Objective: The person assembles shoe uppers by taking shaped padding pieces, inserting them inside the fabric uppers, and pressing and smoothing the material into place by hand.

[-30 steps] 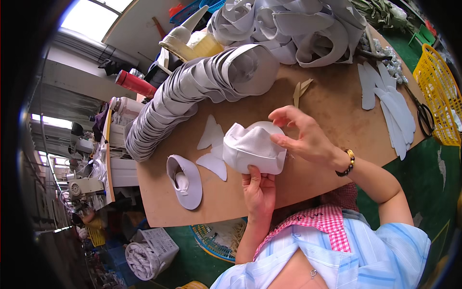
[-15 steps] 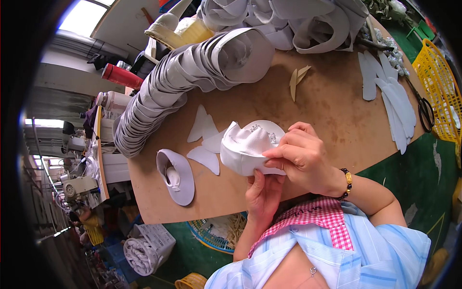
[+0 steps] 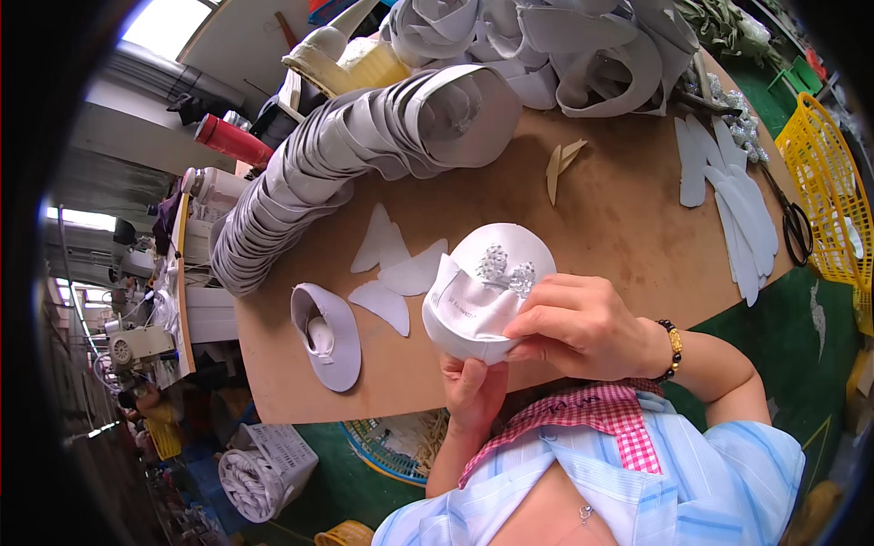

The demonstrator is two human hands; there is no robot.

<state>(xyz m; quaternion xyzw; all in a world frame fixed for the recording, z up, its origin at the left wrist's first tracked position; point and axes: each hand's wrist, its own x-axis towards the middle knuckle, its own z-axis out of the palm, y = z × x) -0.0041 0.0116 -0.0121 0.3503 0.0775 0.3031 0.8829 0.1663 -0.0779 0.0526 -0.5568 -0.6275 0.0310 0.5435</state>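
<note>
Above the near edge of the table, both hands hold a white shoe upper (image 3: 478, 323) with a sparkling bow-shaped ornament on its front. My left hand (image 3: 473, 387) grips its lower rim from below, thumb against the edge. On the right side, my right hand (image 3: 578, 323) pinches the same rim between thumb and bent fingers. A second shoe upper (image 3: 341, 355), pale lavender with a white piece inside, lies on the table to the left. Between the two uppers, thin white cut pieces (image 3: 381, 308) are spread on the board.
A long curved stack of nested lavender uppers (image 3: 300, 173) runs along the left side of the brown table (image 3: 619, 237). More uppers (image 3: 592, 36) pile up at the back. White strips (image 3: 742, 209), black scissors (image 3: 797, 232) and a yellow basket (image 3: 824, 173) are at right.
The white upper has been tilted, so its ornamented front now faces up more fully. Both hands have come slightly nearer to me with it and keep their hold.
</note>
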